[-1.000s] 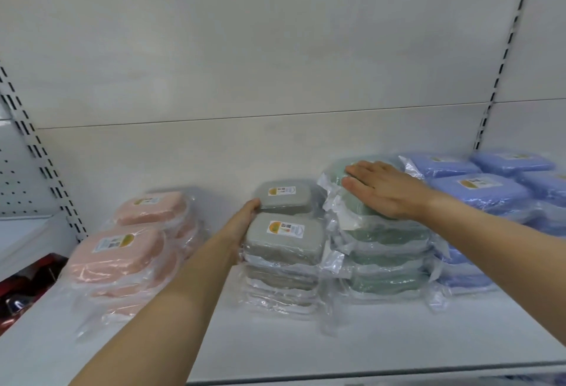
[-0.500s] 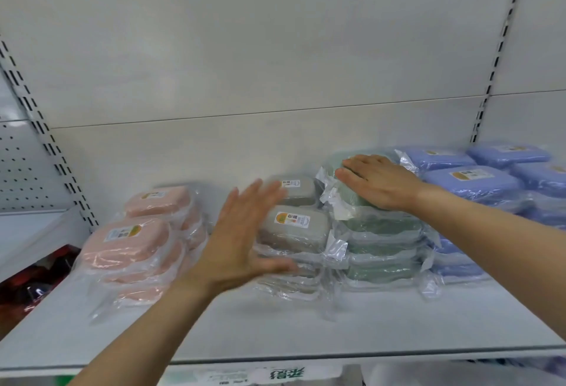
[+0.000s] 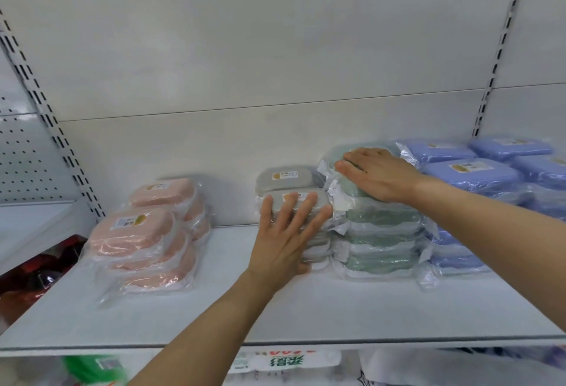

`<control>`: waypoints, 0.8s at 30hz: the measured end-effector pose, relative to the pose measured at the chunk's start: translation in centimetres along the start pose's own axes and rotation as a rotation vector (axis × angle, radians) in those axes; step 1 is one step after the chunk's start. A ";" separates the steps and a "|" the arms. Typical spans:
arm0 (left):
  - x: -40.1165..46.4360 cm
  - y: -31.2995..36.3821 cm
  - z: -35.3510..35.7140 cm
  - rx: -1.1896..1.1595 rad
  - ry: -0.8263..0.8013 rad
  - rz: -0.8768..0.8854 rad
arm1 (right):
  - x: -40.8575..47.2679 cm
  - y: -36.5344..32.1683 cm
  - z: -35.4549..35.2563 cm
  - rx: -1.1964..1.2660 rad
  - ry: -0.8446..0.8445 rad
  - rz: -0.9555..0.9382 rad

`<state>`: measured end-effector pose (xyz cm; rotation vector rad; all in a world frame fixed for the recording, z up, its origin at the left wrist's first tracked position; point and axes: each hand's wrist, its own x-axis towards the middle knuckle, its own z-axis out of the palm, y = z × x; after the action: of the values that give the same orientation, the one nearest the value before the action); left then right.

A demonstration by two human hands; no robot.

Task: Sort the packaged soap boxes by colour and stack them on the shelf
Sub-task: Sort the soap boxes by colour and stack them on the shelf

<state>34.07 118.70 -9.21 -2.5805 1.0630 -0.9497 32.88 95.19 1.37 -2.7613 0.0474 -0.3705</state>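
A: Soap boxes are sitting in colour groups along the back of the shelf (image 3: 306,309): pink boxes (image 3: 134,229) toward the left end, grey boxes (image 3: 286,177) mid-shelf, green boxes (image 3: 379,232) touching them, blue boxes (image 3: 468,171) at the right end.

B: And the hands?

A: Left hand (image 3: 284,238) is spread flat against the front of the grey stack, gripping nothing. Right hand (image 3: 376,174) lies palm-down, fingers open, on top of the green stack.

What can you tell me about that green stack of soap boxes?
The green stack is several muted-green boxes, each sealed in crinkly clear plastic, piled flat on the white shelf. It stands between the grey stack and the blue boxes, close against both. The right hand lies flat on its top box.
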 end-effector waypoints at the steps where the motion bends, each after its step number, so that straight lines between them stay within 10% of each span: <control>1: -0.1 0.0 0.1 -0.012 0.003 -0.008 | 0.0 0.0 0.0 0.000 0.004 -0.004; 5: -0.9 -0.4 -0.9 -0.195 0.097 -0.030 | 0.0 0.2 -0.1 -0.037 0.015 -0.031; 13: -0.7 -2.3 -1.7 -1.325 0.156 -0.896 | -1.1 -0.1 -0.2 -0.153 0.072 -0.106; 18: 1.7 -3.8 -3.0 -1.886 -0.041 -1.015 | -1.3 -0.2 -0.4 -0.195 0.021 -0.114; 24: 3.4 -4.0 -2.8 -1.859 -0.185 -0.861 | -1.5 -0.5 -0.6 -0.176 -0.028 -0.088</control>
<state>36.34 119.42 -3.77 -4.5606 0.7645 0.9745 31.29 95.60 1.77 -2.9495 -0.0509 -0.3663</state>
